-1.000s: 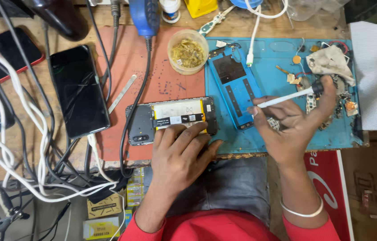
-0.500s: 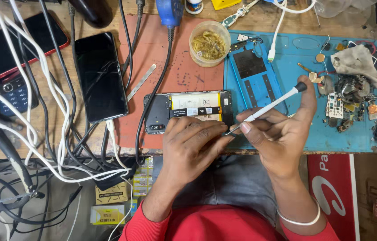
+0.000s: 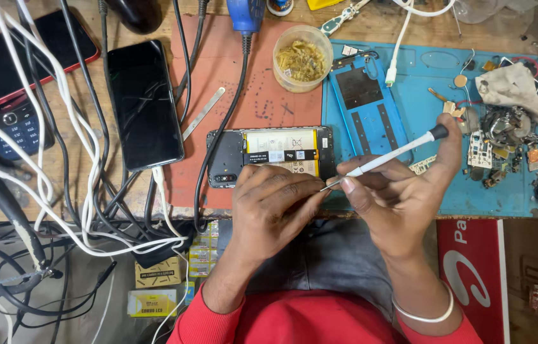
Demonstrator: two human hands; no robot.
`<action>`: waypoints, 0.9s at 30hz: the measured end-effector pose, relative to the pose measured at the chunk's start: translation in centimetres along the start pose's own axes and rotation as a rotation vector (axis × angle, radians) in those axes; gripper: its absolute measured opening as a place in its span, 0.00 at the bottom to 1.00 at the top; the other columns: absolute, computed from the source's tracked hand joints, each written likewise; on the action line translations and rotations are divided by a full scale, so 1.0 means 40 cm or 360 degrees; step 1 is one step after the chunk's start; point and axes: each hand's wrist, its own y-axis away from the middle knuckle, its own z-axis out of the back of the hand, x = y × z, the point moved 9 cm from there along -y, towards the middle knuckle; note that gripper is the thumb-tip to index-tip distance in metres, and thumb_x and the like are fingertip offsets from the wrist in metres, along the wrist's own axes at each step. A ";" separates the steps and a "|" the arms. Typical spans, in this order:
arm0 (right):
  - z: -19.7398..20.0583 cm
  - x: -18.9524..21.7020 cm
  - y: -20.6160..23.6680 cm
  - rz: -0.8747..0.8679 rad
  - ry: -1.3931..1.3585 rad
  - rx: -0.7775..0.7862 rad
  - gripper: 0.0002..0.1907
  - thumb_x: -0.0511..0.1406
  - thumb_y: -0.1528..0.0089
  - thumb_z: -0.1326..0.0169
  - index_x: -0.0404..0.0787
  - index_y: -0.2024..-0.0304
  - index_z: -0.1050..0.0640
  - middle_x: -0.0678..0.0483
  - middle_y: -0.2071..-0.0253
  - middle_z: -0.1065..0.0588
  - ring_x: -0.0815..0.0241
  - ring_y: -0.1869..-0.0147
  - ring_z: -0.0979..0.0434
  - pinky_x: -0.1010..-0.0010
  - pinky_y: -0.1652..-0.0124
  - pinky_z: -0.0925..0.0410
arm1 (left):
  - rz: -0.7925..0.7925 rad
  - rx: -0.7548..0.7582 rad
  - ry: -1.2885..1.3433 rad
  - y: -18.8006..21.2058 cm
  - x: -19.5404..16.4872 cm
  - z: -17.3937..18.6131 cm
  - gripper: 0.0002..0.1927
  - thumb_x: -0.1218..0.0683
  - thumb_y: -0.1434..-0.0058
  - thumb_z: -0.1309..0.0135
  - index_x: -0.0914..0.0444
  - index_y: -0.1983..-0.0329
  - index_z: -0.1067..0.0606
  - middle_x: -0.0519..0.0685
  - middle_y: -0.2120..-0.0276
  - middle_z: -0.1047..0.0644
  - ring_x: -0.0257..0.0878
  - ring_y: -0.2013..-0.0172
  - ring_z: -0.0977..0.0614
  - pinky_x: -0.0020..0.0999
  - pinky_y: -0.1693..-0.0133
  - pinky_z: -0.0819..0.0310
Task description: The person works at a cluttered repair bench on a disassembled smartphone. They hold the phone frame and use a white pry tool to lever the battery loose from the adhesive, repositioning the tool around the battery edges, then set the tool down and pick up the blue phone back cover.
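Fingers of the right hand pinch a slim white screwdriver near its metal tip, the grip closed on the shaft, while the thumb rides up over the black cap at the far end, likely so the tool can be turned while pressed down. Its tip points at the lower right corner of the opened phone, just where the left hand lies. That hand rests flat, its fingers curled over the phone's near edge; its grip holds nothing up but seems to pin the phone against the bench so it will not slide. The phone lies back-off at the middle of the frame, its pale battery showing, on a reddish mat that keeps it off the bare wood. Just to its right, on a blue work mat, lies the blue back cover, set aside but close. A round tub of brass wool stands above the phone, within reach. Loose small parts and a rag are heaped at the right of the frame. At the left, a black phone lies face up among white and black cables, well apart from the work.
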 end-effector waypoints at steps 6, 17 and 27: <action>-0.003 0.019 0.005 0.0023 0.0097 0.0003 0.57 0.24 0.32 0.39 0.47 0.22 0.68 0.36 0.53 0.21 0.53 0.56 0.15 0.70 0.55 0.21 | -0.0004 -0.0002 0.0014 0.002 0.003 0.000 0.07 0.56 0.40 0.33 0.57 0.58 0.17 0.41 0.61 0.17 0.36 0.60 0.19 0.33 0.57 0.33; -0.017 0.041 0.007 0.0173 0.0211 0.0030 0.55 0.22 0.31 0.41 0.49 0.24 0.69 0.36 0.54 0.21 0.50 0.54 0.15 0.66 0.49 0.21 | -0.0007 -0.0020 0.0019 0.006 0.006 0.000 0.08 0.56 0.40 0.32 0.57 0.58 0.17 0.41 0.61 0.17 0.36 0.60 0.18 0.34 0.56 0.33; -0.013 0.043 0.012 0.0150 0.0215 -0.0012 0.56 0.22 0.32 0.40 0.48 0.24 0.70 0.35 0.55 0.20 0.50 0.54 0.14 0.66 0.49 0.20 | -0.0027 -0.0006 -0.0014 0.004 0.003 -0.001 0.08 0.56 0.41 0.32 0.57 0.58 0.17 0.41 0.61 0.16 0.37 0.60 0.19 0.34 0.57 0.34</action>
